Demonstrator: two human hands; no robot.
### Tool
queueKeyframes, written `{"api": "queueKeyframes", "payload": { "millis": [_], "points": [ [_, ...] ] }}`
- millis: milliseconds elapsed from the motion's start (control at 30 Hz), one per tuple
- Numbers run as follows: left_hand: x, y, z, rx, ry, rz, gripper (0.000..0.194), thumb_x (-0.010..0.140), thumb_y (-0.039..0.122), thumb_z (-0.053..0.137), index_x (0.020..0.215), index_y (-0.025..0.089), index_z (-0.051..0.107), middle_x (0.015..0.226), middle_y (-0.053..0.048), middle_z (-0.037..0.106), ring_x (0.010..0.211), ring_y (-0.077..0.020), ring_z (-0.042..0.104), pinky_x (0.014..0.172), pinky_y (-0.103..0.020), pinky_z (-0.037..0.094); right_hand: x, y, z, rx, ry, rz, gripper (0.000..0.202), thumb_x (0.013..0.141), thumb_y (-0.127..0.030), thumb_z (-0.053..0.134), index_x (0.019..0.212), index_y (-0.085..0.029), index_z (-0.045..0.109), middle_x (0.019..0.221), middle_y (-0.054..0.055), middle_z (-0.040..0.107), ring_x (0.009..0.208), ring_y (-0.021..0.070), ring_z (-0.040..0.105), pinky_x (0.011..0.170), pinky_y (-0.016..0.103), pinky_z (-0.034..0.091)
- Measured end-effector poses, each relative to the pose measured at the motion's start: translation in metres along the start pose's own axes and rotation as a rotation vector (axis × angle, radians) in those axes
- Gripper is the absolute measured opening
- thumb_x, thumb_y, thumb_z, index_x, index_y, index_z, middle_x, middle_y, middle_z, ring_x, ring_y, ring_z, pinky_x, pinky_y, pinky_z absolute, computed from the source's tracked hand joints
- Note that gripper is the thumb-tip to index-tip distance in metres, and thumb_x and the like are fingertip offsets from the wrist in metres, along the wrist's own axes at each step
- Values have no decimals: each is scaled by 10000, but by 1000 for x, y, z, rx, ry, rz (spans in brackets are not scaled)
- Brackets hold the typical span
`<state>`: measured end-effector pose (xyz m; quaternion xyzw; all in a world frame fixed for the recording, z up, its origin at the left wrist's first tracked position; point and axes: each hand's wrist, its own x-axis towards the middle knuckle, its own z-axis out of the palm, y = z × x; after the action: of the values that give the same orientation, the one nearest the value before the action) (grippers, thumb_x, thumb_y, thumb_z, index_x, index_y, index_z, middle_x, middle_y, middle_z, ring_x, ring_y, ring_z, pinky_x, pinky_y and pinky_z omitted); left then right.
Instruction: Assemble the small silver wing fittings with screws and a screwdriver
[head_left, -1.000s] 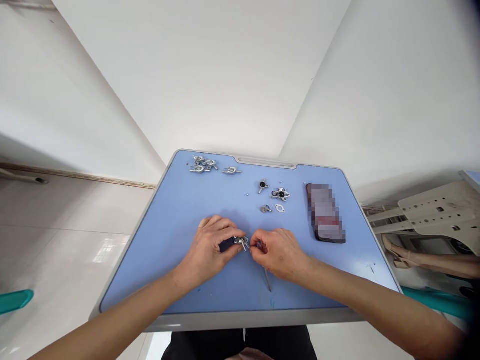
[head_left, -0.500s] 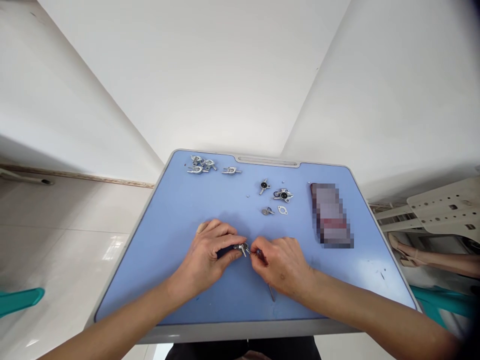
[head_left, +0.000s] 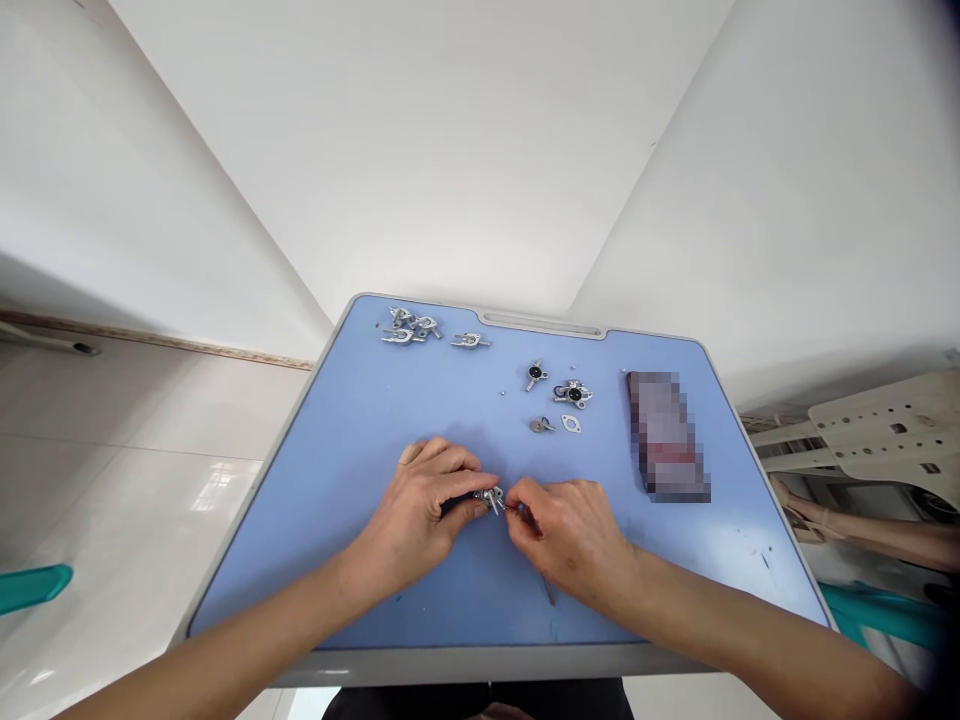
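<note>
My left hand (head_left: pixel 431 500) pinches a small silvery metal valve (head_left: pixel 492 497) with short pipe stubs between thumb and fingertips, just above the table. Close against its right side, my right hand (head_left: pixel 566 525) is closed, thumb and forefinger pressed together at a stub. What those fingers grip is mostly hidden. A thin metal rod (head_left: pixel 550 590) shows below my right hand; whether it is held or lies on the table I cannot tell. Beyond the hands lie a valve with a round black face (head_left: pixel 535 374), another such valve (head_left: pixel 574 394), a small metal part (head_left: pixel 541 425) and an oval plate (head_left: pixel 571 423).
Several metal valves (head_left: pixel 405 335) form a cluster at the far left of the blue table (head_left: pixel 337 430), with a single valve (head_left: pixel 470 341) beside them. Tiny screws (head_left: pixel 502 393) are scattered around. A pixelated flat object (head_left: pixel 667 440) lies at the right. Someone's foot (head_left: pixel 810 515) shows beyond.
The view has shifted slightly, so the table items appear a little further right. Both hands keep their hold at the valve, with hardly any visible movement.
</note>
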<state>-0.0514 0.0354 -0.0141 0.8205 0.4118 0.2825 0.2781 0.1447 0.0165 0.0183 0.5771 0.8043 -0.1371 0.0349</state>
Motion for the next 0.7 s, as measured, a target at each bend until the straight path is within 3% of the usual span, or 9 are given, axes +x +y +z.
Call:
{"api": "queueKeyframes", "payload": {
  "millis": [133, 333, 533, 700],
  "points": [
    [-1, 1, -2, 4, -11, 6, 192, 880, 167, 629, 1030, 265, 697, 928, -2, 668, 880, -186, 545, 816, -367, 363, -1, -1, 0, 7, 9, 2, 160, 882, -243, 544, 901, -252, 702, 630, -30, 706, 520, 115, 548, 523, 292, 130],
    [-1, 5, -1, 19, 14, -20, 356, 793, 176, 707, 1131, 217, 603, 957, -17, 671, 901, -210, 545, 834, -386, 379, 0, -1, 0, 33, 12, -2, 141, 880, -250, 557, 885, -245, 698, 633, -26, 708, 526, 118, 560, 530, 296, 129],
    [2, 9, 0, 38, 33, -40, 103, 842, 181, 672, 904, 206, 594, 898, -7, 658, 867, -193, 547, 805, -365, 376, -1, 0, 0, 53, 16, 6, 146, 891, -249, 546, 877, -246, 691, 640, -30, 707, 532, 115, 562, 531, 297, 131],
    [1, 8, -1, 2, 51, -27, 33, 890, 189, 623, 910, 214, 613, 885, -11, 655, 861, -186, 553, 806, -363, 382, -2, 1, 0, 55, 12, -10, 145, 895, -233, 540, 877, -242, 683, 636, -29, 701, 529, 110, 552, 530, 296, 133]
  ]
}}
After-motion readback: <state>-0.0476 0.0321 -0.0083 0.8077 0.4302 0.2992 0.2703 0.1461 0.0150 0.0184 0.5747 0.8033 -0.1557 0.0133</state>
